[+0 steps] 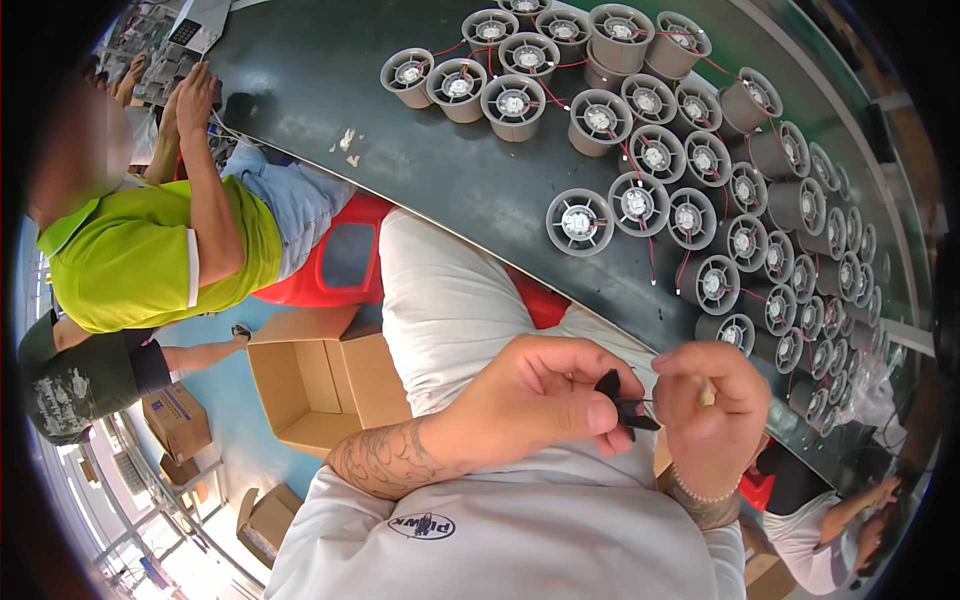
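My left hand is closed over my lap, its thumb and fingers pinching a small black bladed piece that looks like a fan impeller. Close beside it, my right hand is curled, with thumb and fingers pressed together. A thin dark line, perhaps a shaft, runs from the black piece toward the right fingertips. A small pale yellow bit shows among the right fingers; what they grip is mostly hidden. Beyond my hands, grey round fan housings with white centres and red wires stand on the dark table.
The dark green table slants past my knees, with white scraps on it. Several housings crowd its right part, near a clear plastic bag. A co-worker in a yellow-green shirt sits at left. An opened cardboard box lies on the floor.
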### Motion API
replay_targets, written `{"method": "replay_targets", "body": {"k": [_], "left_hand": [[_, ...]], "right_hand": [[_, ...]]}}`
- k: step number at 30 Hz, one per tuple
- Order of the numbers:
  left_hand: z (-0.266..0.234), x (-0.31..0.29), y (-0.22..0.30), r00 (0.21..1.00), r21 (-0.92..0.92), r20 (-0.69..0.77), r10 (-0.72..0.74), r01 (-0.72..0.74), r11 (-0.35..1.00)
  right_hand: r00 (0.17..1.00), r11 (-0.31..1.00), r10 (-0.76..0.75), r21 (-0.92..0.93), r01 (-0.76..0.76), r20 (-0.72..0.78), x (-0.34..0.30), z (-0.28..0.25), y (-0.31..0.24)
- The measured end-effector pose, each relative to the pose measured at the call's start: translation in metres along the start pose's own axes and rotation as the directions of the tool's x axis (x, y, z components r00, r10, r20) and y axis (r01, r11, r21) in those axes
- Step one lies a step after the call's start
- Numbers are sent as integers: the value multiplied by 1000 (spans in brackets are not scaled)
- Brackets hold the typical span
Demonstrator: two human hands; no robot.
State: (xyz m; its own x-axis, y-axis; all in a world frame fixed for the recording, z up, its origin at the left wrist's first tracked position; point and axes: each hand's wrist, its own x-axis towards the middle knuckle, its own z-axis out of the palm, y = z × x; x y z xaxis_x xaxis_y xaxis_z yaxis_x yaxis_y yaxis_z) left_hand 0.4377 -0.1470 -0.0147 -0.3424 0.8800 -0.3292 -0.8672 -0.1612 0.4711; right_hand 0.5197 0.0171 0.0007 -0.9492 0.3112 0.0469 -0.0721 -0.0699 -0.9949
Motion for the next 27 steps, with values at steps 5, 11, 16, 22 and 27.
{"method": "replay_targets", "body": {"k": [5,11,16,22,27], "left_hand": [[0,1,-2,999,-180,27,-33,38,983],[-3,5,-7,993,-316,77,-91,111,942],[-4,5,-8,974,-417,146,-172,219,882],[-2,6,-6,955,-322,133,-264,294,900],[-1,7,-6,941,-432,245,-234,322,842]], "right_hand": [[998,996,50,66,-52,32,2,-10,5],[976,992,-120,-22,126,180,13,-14,6],[970,990,-144,23,142,197,15,-17,6],[956,988,-154,63,143,250,18,-20,7],[949,975,-196,153,162,247,18,-20,12]]}}
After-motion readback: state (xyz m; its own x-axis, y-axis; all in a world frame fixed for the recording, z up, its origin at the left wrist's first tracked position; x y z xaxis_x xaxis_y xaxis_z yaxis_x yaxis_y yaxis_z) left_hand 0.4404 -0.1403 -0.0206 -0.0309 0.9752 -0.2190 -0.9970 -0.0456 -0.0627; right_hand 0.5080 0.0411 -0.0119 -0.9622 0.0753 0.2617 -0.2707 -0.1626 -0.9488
